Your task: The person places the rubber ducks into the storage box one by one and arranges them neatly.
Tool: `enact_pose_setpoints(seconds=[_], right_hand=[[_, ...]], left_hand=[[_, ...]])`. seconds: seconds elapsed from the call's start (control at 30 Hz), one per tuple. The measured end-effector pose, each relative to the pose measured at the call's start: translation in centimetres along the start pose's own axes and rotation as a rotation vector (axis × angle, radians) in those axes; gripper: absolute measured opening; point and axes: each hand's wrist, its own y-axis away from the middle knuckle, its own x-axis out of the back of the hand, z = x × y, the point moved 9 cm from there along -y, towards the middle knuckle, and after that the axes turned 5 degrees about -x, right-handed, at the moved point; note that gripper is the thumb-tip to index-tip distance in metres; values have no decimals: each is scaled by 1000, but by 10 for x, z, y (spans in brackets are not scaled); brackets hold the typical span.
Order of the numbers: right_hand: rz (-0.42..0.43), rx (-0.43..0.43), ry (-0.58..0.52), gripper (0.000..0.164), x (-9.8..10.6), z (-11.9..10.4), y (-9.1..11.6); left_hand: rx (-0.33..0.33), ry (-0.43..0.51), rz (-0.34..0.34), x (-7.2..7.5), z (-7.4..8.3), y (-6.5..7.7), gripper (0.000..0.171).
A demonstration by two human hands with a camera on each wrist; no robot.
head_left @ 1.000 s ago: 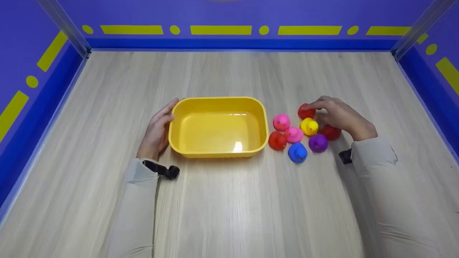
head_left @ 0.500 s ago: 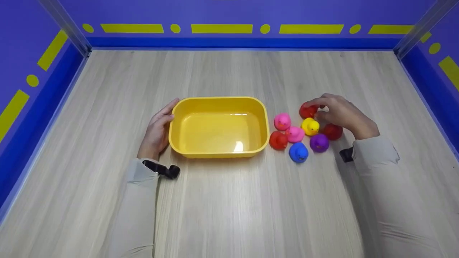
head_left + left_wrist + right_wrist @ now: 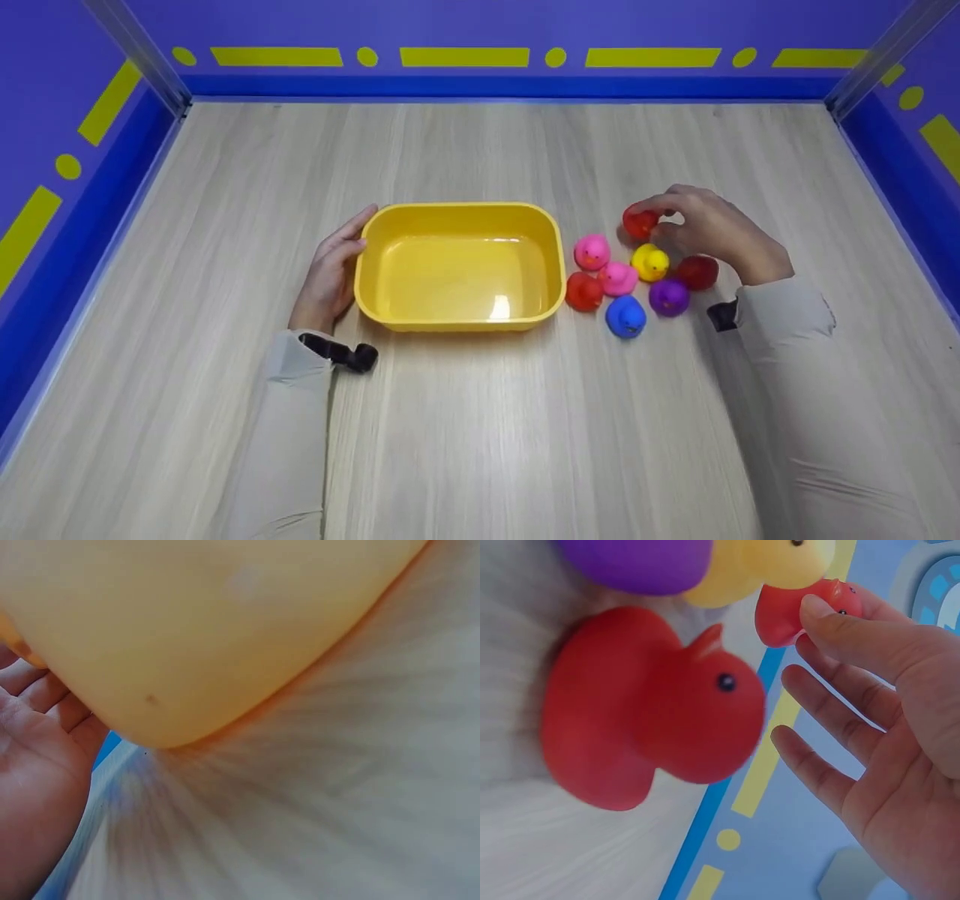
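My right hand (image 3: 712, 229) pinches a red rubber duck (image 3: 640, 223) between thumb and fingertips. In the right wrist view that red duck (image 3: 780, 615) is raised off the table, and the other fingers are spread out below it. Close by on the table sit a yellow duck (image 3: 649, 262), a purple duck (image 3: 668, 298) and a second red duck (image 3: 697, 273), which looms large under the wrist. My left hand (image 3: 328, 274) rests against the left side of a yellow plastic tub (image 3: 460, 325), its fingers laid along the outer wall. Nothing lies inside the tub.
Between the tub and my right hand are two pink ducks (image 3: 592, 253), another red duck (image 3: 584, 292) and a blue duck (image 3: 625, 316). The light wooden table (image 3: 480, 435) is bounded by blue-purple panels (image 3: 480, 88) with yellow marks at the back and sides.
My right hand has closed its grip on the far red duck and lifted it slightly off the table. The left hand and the tub have stayed in place.
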Motion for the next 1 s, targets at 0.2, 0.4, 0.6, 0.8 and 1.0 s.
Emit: enact_pose_setpoints(seconds=[0.2, 0.4, 0.6, 0.8, 1.0], right_hand=[[56, 80, 33, 44, 8, -14, 0], [100, 144, 49, 44, 15, -28, -1], [89, 139, 36, 42, 18, -39, -4], [86, 163, 44, 41, 19, -55, -10], [89, 204, 70, 41, 20, -74, -16]], left_hand=[[-8, -1, -1, 0, 1, 0, 52], [-15, 19, 5, 1, 0, 0, 51], [-2, 15, -23, -2, -2, 1, 52], [-4, 3, -32, -2, -1, 0, 53], [0, -7, -24, 0, -2, 0, 52]])
